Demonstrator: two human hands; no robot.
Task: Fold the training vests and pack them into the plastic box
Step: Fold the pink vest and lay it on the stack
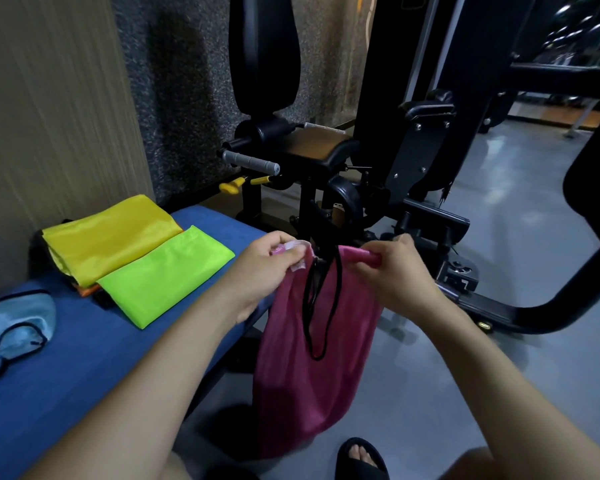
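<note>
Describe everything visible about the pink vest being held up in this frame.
The pink vest hangs unfolded in the air beside the blue bench, above the grey floor. It looks like thin mesh fabric with black trim looping down its front. The left hand pinches one top corner, where a pale tag shows; the right hand grips the other. Its lower edge hangs free.

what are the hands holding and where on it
Both hands, left and right, pinch the top edge of a hanging pink mesh vest, one at each upper corner.
</note>
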